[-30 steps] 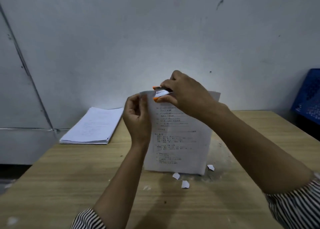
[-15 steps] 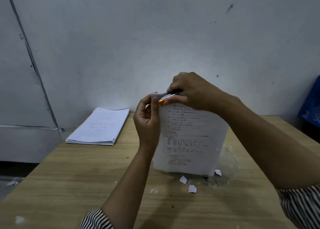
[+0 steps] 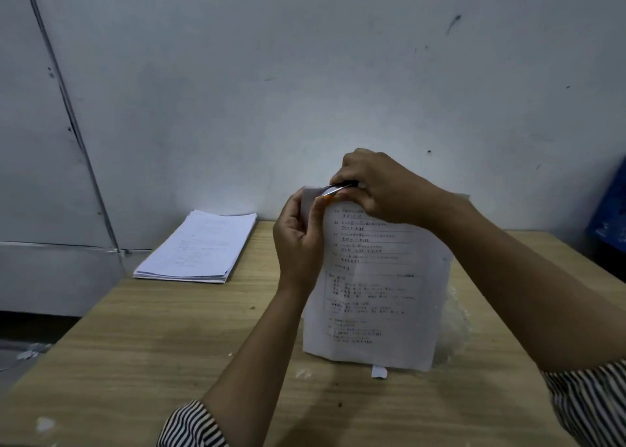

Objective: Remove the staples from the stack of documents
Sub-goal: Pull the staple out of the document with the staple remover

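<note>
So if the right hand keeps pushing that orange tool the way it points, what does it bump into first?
Probably the left hand. The right hand aims the staple remover leftward at the document corner, which the left thumb and fingers pinch just beyond the tip. Depth is hard to judge.

Printed document (image 3: 379,287) held upright, lower edge at the counter (image 3: 142,338), top-left corner pinched and bent back (staple itself too small to make out). Orange-tipped staple remover (image 3: 333,191) pressed at that corner. Second stack of documents (image 3: 200,246) lying flat, far left on the counter, well apart, edges roughly squared.
</note>
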